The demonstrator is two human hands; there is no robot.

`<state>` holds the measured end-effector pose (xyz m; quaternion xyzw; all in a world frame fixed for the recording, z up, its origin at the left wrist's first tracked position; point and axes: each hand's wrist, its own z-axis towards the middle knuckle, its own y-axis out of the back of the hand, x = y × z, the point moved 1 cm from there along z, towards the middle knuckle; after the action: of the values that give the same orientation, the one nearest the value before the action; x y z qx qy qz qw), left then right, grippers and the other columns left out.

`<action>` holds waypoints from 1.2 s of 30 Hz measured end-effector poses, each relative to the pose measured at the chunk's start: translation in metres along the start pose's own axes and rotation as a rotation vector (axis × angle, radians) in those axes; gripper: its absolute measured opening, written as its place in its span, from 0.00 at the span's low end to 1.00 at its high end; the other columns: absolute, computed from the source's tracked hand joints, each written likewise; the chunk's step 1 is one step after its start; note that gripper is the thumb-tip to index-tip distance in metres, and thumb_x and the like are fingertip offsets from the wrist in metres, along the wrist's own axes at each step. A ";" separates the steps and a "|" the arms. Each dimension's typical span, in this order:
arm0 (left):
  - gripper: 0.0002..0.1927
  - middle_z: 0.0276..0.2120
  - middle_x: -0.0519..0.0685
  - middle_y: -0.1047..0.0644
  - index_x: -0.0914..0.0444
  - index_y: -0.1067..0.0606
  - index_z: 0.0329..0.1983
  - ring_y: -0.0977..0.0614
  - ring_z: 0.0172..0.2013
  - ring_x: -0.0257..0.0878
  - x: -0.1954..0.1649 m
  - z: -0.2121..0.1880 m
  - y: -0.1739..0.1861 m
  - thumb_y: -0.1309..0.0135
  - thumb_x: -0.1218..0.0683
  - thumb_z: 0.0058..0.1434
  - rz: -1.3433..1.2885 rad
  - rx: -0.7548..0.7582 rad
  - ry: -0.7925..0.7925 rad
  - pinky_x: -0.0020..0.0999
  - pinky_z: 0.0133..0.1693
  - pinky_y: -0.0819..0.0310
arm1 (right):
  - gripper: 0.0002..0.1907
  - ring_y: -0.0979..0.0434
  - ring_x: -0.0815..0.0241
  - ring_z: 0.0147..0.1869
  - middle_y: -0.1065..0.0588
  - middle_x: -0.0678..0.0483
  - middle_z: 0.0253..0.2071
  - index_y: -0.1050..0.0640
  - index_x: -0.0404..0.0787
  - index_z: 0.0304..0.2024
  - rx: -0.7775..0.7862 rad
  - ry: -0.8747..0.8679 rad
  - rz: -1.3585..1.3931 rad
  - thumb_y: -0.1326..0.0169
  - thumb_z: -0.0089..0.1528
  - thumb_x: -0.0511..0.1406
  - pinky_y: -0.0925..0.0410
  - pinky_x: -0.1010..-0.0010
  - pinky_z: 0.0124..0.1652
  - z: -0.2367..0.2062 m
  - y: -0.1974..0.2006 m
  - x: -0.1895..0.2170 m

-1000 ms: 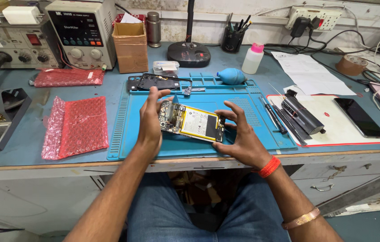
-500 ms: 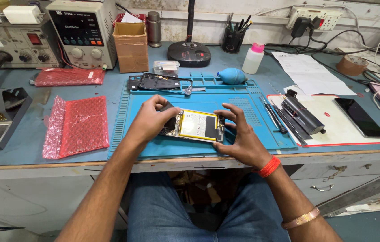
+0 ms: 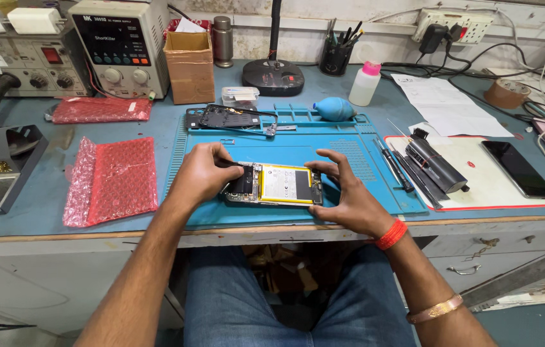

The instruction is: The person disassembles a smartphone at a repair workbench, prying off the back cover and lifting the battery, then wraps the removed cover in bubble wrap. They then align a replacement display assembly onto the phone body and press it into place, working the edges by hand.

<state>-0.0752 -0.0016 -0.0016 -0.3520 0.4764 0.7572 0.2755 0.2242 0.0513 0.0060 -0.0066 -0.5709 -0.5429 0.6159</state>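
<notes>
one opened phone (image 3: 272,184) lies flat on one blue rubber mat (image 3: 298,138), near the front edge of the bench. the phone has no back cover, so you can see one flat yellow battery in the middle and dark little parts at both ends.

the left hand (image 3: 203,173) sits over the left end of the phone. its fingers are curled, and they seem to pinch one thin dark tool (image 3: 230,163) that lies across the top left corner of the phone. the right hand (image 3: 343,196) is half open, fingers spread and bent. its fingertips touch the right end of the phone and hold it down on the mat.

the mat has ridges down its sides and small square trays along the top. one dark phone frame (image 3: 224,117) lies near the top of the mat, thin and hollow.

two sheets of red bubble wrap (image 3: 113,178) lie on the left, bumpy and shiny. one is flat, one is folded up behind it. one brown cardboard box (image 3: 189,67) stands at the back. one round blue air blower (image 3: 334,108) sits at the top right corner of the mat. one white plastic bottle (image 3: 365,83) with a pink cap stands behind it. one whole dark phone (image 3: 519,169) lies flat on a white pad to the right, smooth and glossy. one black roll (image 3: 436,164) lies on that pad too.
</notes>
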 end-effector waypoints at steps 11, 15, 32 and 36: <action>0.14 0.27 0.56 0.17 0.68 0.20 0.31 0.15 0.29 0.41 -0.005 -0.007 0.004 0.32 0.53 0.49 0.114 0.057 0.066 0.39 0.34 0.22 | 0.49 0.35 0.50 0.74 0.29 0.50 0.67 0.44 0.48 0.70 0.082 -0.103 -0.037 0.35 0.49 0.33 0.44 0.56 0.70 0.004 0.002 0.002; 0.14 0.26 0.57 0.17 0.69 0.20 0.30 0.15 0.28 0.42 -0.004 -0.008 0.004 0.32 0.54 0.48 0.098 0.086 0.086 0.39 0.33 0.22 | 0.48 0.33 0.51 0.73 0.29 0.50 0.67 0.44 0.50 0.70 0.105 -0.134 -0.018 0.37 0.50 0.34 0.43 0.56 0.70 0.004 0.002 0.002; 0.22 0.32 0.55 0.21 0.67 0.26 0.50 0.15 0.29 0.41 -0.004 -0.012 0.009 0.34 0.63 0.53 -0.097 0.151 0.277 0.36 0.26 0.15 | 0.49 0.32 0.52 0.71 0.28 0.52 0.66 0.43 0.52 0.70 0.085 -0.173 -0.085 0.34 0.51 0.42 0.40 0.56 0.67 0.001 0.002 0.005; 0.21 0.34 0.54 0.20 0.66 0.25 0.51 0.15 0.30 0.40 -0.011 -0.014 0.011 0.35 0.62 0.54 -0.046 0.158 0.281 0.35 0.26 0.16 | 0.47 0.30 0.53 0.69 0.27 0.53 0.65 0.41 0.51 0.69 0.072 -0.185 -0.089 0.34 0.50 0.42 0.38 0.58 0.66 0.002 0.002 0.003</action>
<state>-0.0730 -0.0194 0.0082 -0.4427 0.5600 0.6541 0.2502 0.2236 0.0513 0.0098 -0.0092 -0.6441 -0.5460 0.5357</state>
